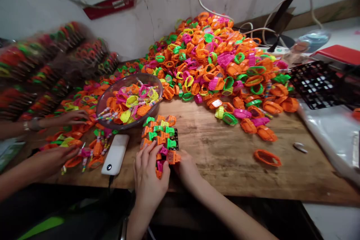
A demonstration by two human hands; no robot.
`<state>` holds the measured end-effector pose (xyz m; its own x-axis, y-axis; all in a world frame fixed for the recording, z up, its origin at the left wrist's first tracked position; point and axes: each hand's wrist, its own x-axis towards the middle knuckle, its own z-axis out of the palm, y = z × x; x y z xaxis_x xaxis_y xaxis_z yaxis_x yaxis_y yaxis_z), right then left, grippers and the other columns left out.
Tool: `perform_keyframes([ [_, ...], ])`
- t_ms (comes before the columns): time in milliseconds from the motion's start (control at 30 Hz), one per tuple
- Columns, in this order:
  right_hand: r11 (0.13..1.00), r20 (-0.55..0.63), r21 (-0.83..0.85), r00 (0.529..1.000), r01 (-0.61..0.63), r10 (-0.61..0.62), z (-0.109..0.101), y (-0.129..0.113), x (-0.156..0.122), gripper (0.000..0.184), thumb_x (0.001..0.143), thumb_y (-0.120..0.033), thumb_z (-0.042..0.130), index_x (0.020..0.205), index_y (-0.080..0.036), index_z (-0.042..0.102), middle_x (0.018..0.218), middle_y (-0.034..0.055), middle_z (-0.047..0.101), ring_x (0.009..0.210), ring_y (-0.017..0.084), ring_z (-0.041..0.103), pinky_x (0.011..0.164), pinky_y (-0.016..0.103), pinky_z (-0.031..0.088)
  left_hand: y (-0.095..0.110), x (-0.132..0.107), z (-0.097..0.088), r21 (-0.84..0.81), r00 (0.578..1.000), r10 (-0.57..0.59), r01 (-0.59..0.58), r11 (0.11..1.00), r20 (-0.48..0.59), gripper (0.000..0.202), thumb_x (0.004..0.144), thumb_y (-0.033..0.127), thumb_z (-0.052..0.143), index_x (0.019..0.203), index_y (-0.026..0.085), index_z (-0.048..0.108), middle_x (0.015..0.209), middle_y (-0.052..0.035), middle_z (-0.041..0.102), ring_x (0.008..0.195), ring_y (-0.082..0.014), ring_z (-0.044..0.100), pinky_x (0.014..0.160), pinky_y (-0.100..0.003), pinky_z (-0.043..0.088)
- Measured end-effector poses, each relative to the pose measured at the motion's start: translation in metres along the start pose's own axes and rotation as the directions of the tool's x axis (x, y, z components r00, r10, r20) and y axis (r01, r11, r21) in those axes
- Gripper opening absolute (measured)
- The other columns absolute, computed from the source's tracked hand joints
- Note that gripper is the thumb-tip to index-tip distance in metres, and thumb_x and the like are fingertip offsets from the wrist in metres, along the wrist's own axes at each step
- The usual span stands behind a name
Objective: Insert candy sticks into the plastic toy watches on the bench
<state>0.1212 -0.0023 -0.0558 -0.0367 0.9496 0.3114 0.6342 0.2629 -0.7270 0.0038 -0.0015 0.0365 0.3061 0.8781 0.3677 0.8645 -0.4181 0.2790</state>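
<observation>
My left hand lies over the near end of a black grid tray filled with small orange, green and pink toy watch pieces. Its fingers curl down onto the pieces and its thumb presses one at the tray's front. My right hand is beside it, closed on an orange piece at the tray's near right corner. Both hands rest at the front edge of the wooden table.
A big heap of coloured plastic watch pieces fills the back. A clear bowl holds more. A white power bank lies left of the tray. Another person's hands work at the left. A black basket stands at the right.
</observation>
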Motion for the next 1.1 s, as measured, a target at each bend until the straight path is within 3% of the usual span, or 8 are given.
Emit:
perform_keyframes([
  [167,0.997,-0.009,-0.065,1.0,-0.029,0.029,0.008,-0.006,-0.003,0.017,0.087,-0.007,0.052,0.078,-0.016,0.064,0.073,0.0053,0.065,0.069,0.019,0.056,0.062,0.028,0.043,-0.001,-0.003,-0.001,-0.016,1.0,0.015,-0.016,1.0,-0.025,0.03,0.085,0.022,0.049,0.115,0.018,0.053,0.126,-0.0118,0.059,0.12,-0.0299,0.047,0.101,-0.052,0.039],
  [367,0.994,0.025,-0.109,0.999,0.028,-0.025,0.011,-0.011,-0.003,0.017,0.089,-0.008,0.05,0.085,-0.016,0.065,0.077,0.0064,0.065,0.073,0.02,0.056,0.07,0.031,0.046,-0.003,-0.005,0.001,0.004,0.998,0.056,-0.056,0.998,-0.04,0.029,0.083,0.022,0.048,0.111,0.017,0.057,0.13,-0.0135,0.058,0.126,-0.0313,0.045,0.104,-0.054,0.038],
  [533,0.994,0.051,-0.091,0.997,0.055,-0.051,0.008,-0.011,0.005,0.017,0.086,-0.005,0.053,0.091,-0.015,0.066,0.083,0.0084,0.068,0.076,0.021,0.059,0.074,0.033,0.048,-0.011,-0.007,0.003,0.023,0.997,0.071,-0.071,0.997,0.001,0.04,0.082,0.021,0.05,0.122,0.02,0.055,0.138,-0.0103,0.053,0.132,-0.0307,0.042,0.108,-0.054,0.036],
  [700,1.0,0.054,0.013,0.998,0.012,-0.013,0.003,-0.006,0.012,0.016,0.083,-0.005,0.054,0.084,-0.016,0.067,0.08,0.0071,0.069,0.075,0.02,0.062,0.069,0.029,0.049,-0.012,-0.01,0.005,0.081,0.997,0.054,-0.058,0.995,0.048,0.049,0.082,0.022,0.051,0.131,0.022,0.05,0.143,-0.0105,0.048,0.137,-0.032,0.037,0.11,-0.058,0.03],
  [833,0.995,0.04,0.102,0.999,-0.008,0.004,-0.01,-0.004,0.009,0.016,0.076,-0.003,0.057,0.081,-0.014,0.066,0.081,0.0079,0.07,0.076,0.02,0.064,0.07,0.029,0.052,-0.011,-0.011,0.005,0.129,0.997,0.059,-0.066,0.989,0.052,0.052,0.082,0.023,0.052,0.134,0.022,0.049,0.145,-0.0102,0.046,0.137,-0.0326,0.036,0.11,-0.056,0.029],
  [967,0.975,-0.008,0.22,1.0,-0.011,0.013,-0.038,-0.01,-0.005,0.027,0.079,-0.009,0.058,0.105,-0.014,0.062,0.094,0.0092,0.071,0.079,0.018,0.066,0.072,0.029,0.055,-0.014,-0.011,0.005,0.151,0.995,0.085,-0.093,0.984,0.058,0.053,0.083,0.026,0.052,0.136,0.023,0.048,0.145,-0.0108,0.047,0.136,-0.0332,0.037,0.109,-0.056,0.032],
  [1100,0.948,-0.101,0.279,0.987,0.149,-0.126,-0.058,-0.02,-0.015,0.021,0.092,-0.014,0.047,0.108,-0.016,0.06,0.095,0.0089,0.069,0.085,0.018,0.066,0.076,0.03,0.056,-0.016,-0.011,0.004,0.165,0.992,0.104,-0.116,0.979,0.078,0.056,0.082,0.026,0.053,0.138,0.023,0.046,0.147,-0.0104,0.044,0.138,-0.034,0.034,0.109,-0.057,0.032],
])
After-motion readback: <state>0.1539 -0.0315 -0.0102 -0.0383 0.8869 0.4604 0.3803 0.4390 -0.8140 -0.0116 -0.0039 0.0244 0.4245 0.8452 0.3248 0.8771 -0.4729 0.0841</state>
